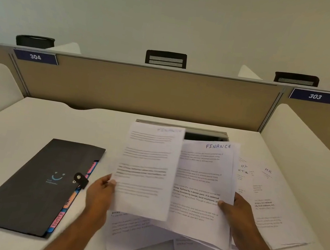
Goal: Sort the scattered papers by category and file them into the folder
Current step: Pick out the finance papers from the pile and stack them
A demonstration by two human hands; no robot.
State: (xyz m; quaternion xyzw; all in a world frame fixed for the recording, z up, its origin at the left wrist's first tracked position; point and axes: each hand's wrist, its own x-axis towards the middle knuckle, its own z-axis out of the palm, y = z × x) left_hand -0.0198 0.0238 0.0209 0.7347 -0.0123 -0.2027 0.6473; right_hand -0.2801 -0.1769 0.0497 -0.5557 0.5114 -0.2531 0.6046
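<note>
My left hand grips the lower left edge of a printed sheet, blurred, with a faint "FINANCE" heading at its top. My right hand holds a small stack of sheets whose top page is headed "FINANCE" in blue ink. Both are lifted above loose papers lying on the desk. Two pages marked "HR" lie flat to the right. A dark expanding folder with a snap strap and coloured tabs along its right edge lies shut at the left.
The white desk is bounded by a tan partition at the back and white side dividers. A cable slot opens at the desk's rear centre. Chair backs show beyond the partition.
</note>
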